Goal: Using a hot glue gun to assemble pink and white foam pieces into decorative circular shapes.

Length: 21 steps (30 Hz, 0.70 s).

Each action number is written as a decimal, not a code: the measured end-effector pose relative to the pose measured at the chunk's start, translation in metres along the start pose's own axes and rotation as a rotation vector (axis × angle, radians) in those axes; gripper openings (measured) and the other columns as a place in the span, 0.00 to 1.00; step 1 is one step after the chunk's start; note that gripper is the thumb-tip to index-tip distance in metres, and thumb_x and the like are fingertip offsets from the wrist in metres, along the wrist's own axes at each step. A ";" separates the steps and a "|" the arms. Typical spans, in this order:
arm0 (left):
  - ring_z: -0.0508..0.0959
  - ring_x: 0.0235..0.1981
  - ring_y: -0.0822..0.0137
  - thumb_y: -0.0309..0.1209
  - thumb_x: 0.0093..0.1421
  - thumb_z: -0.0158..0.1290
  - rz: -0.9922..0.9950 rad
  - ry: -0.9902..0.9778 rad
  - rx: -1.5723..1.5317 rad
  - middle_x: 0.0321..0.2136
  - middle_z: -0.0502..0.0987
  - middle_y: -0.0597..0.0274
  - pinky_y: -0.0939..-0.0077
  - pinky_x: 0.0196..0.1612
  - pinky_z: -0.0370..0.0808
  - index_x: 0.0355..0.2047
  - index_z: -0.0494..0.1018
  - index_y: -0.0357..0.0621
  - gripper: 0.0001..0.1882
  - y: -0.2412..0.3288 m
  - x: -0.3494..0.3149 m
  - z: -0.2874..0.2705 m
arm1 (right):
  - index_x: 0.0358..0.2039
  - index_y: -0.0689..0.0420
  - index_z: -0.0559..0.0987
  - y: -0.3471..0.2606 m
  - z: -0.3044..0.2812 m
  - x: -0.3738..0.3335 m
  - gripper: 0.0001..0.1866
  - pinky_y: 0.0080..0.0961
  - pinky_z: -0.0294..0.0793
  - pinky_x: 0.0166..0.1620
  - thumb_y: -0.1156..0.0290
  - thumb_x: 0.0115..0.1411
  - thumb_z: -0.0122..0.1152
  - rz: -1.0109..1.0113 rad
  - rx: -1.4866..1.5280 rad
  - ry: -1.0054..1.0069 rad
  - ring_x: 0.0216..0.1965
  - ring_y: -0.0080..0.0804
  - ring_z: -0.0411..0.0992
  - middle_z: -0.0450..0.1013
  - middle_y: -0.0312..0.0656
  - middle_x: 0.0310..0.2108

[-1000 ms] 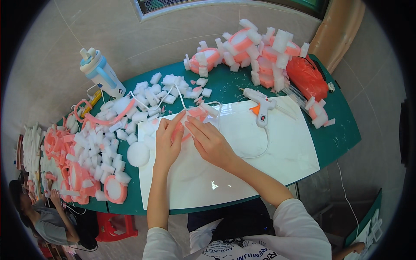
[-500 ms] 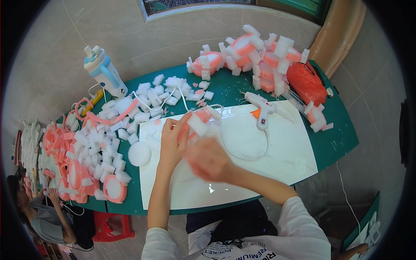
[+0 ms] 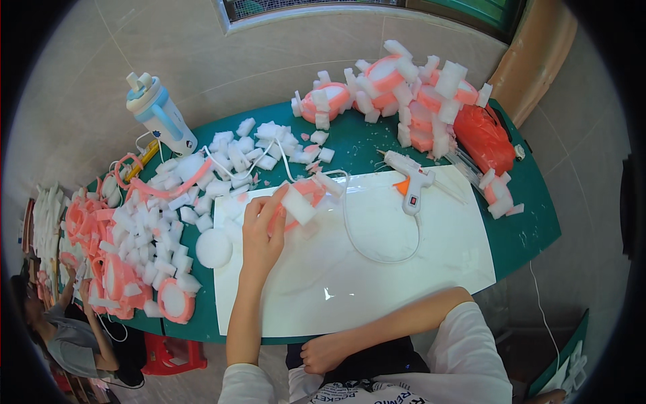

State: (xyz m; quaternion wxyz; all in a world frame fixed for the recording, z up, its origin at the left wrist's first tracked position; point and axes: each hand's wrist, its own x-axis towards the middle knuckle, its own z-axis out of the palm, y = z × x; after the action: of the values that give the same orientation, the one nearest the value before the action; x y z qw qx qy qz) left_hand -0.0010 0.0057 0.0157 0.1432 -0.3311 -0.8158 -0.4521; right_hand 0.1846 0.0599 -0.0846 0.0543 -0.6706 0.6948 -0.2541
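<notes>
My left hand is closed on a pink foam ring at the upper left of the white board. White foam blocks stick out from the ring; one lies beside my fingertips. My right hand is low over my lap, just off the near table edge. Its fingers are curled, and whatever they may hold is hidden. To the right of the ring a white glue gun with an orange trigger lies on the board, its cable looping below it.
White foam pieces and pink foam rings heap up at left, by a round white foam disc. A bottle stands behind. Foam assemblies and a red bag sit far right. Another person works at far left.
My right hand has drawn back from the foam ring, down to my lap near the table edge. My left hand keeps hold of the ring in about the same place.
</notes>
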 end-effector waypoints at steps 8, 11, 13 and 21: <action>0.70 0.34 0.62 0.23 0.56 0.47 -0.096 -0.012 -0.020 0.32 0.69 0.56 0.75 0.38 0.67 0.49 0.71 0.47 0.19 0.000 0.002 -0.003 | 0.17 0.61 0.75 -0.001 -0.001 -0.002 0.09 0.34 0.72 0.32 0.69 0.45 0.55 0.038 0.060 0.023 0.25 0.43 0.74 0.73 0.45 0.18; 0.70 0.35 0.62 0.23 0.56 0.47 -0.108 -0.023 -0.028 0.33 0.70 0.56 0.75 0.39 0.67 0.49 0.71 0.47 0.19 -0.001 0.001 -0.004 | 0.16 0.61 0.76 -0.002 0.000 -0.003 0.09 0.34 0.72 0.32 0.69 0.44 0.55 0.055 0.063 0.029 0.25 0.43 0.74 0.73 0.45 0.18; 0.70 0.35 0.62 0.23 0.56 0.47 -0.094 -0.018 -0.032 0.34 0.70 0.56 0.75 0.39 0.67 0.49 0.71 0.47 0.19 -0.001 0.001 -0.004 | 0.16 0.61 0.76 -0.001 0.001 -0.003 0.09 0.34 0.72 0.32 0.69 0.44 0.55 0.054 0.058 0.029 0.25 0.43 0.74 0.73 0.45 0.18; 0.71 0.38 0.59 0.20 0.48 0.54 -0.002 -0.009 -0.047 0.37 0.71 0.55 0.72 0.42 0.68 0.48 0.72 0.47 0.24 0.002 0.000 -0.002 | 0.15 0.62 0.76 -0.001 0.008 -0.003 0.09 0.34 0.72 0.31 0.69 0.43 0.56 0.064 0.044 0.030 0.25 0.43 0.74 0.73 0.46 0.17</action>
State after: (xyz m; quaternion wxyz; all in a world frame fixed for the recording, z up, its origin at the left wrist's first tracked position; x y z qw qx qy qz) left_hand -0.0001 0.0049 0.0182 0.1312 -0.3355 -0.8060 -0.4697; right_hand 0.1889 0.0608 -0.0915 0.0664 -0.6427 0.7110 -0.2775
